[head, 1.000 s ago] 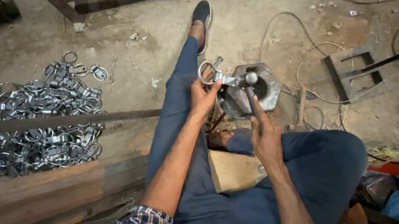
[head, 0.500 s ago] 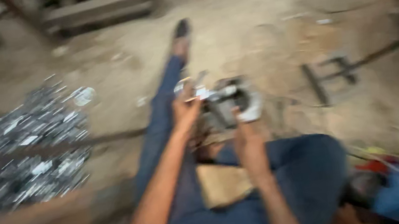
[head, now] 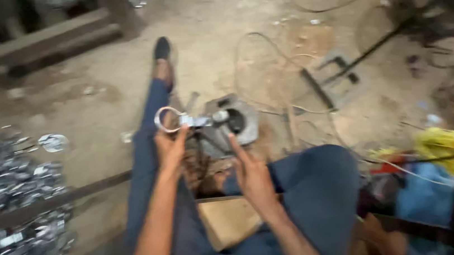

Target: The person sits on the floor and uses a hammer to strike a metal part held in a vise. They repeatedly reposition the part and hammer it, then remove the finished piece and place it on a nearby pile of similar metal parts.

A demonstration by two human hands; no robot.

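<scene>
I sit on the floor with legs in blue trousers stretched out. My left hand (head: 170, 145) grips a shiny metal ring clamp (head: 170, 119) and holds it against a small grey metal fixture (head: 232, 124) standing between my legs. My right hand (head: 251, 172) is just below the fixture, index finger stretched toward its round knob, holding nothing that I can see. The picture is motion-blurred.
A big heap of shiny metal clamps (head: 13, 206) lies at the left behind a dark bar. A cardboard piece (head: 231, 220) rests between my thighs. Cables (head: 267, 84) and a metal frame (head: 328, 77) lie on the dirt floor; yellow and blue bags (head: 440, 172) sit right.
The camera has swung to the right and closer. My right hand has come off the fixture's knob and sits lower; my left hand still holds the ring clamp at the fixture.
</scene>
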